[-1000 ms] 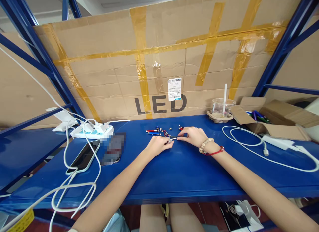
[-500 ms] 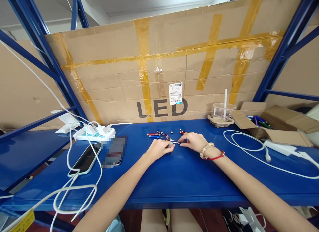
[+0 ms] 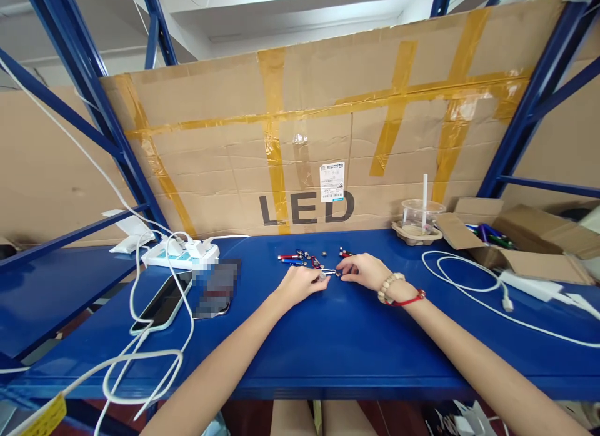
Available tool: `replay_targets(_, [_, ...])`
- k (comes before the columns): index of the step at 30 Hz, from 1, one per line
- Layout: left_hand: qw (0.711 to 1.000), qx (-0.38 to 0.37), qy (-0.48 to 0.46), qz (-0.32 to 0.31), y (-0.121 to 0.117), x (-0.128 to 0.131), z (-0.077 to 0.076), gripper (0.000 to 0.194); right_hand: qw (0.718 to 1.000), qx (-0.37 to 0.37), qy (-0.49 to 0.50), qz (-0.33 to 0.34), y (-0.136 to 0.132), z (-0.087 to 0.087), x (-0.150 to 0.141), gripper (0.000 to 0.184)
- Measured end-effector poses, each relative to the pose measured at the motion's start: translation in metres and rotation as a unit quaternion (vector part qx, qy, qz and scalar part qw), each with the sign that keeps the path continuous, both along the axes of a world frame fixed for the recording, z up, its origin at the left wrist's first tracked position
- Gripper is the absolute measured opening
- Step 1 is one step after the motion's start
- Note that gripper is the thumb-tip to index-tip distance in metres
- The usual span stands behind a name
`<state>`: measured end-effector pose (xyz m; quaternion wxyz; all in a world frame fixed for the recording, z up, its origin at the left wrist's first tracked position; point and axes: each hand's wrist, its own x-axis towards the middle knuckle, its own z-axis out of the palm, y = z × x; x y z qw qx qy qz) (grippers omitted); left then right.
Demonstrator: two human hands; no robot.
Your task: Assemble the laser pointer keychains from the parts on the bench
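In front of the brown, gold-taped cardboard panel (image 3: 225, 167), the left hand (image 3: 299, 285) is pinching a slim, white, two-stranded piece (image 3: 330, 272). Against the earlier frame, the panel is sitting lower in view; the hands are staying close together. The piece is pointing toward the right hand (image 3: 367, 272), its long axis running roughly along the panel's base. Whether the right fingertips are gripping a tiny dark bit (image 3: 338, 273), I cannot tell.

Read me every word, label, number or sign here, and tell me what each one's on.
"LED": large black letters on the cardboard panel.
White label on that panel: small print and a barcode, too small to read.
Yellow tag, bottom left: marks too blurred to read.
I can't read anything else.
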<state>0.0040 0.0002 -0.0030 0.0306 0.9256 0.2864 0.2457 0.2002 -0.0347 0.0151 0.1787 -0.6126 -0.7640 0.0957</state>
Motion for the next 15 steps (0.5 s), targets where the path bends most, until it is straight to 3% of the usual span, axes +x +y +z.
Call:
replay_targets(9, [1.000,-0.002,0.013,-0.003,0.0020,0.0004,-0.0008,0.032,0.999,-0.013,0.035,0.007,0.0031,-0.0046,0.0005,0.016])
replay_targets(15, [1.000,-0.002,0.017,0.012,0.0002,0.0005,-0.0003,0.032,0.998,0.047,0.028,-0.024,-0.0042,0.0009,-0.0036,0.009])
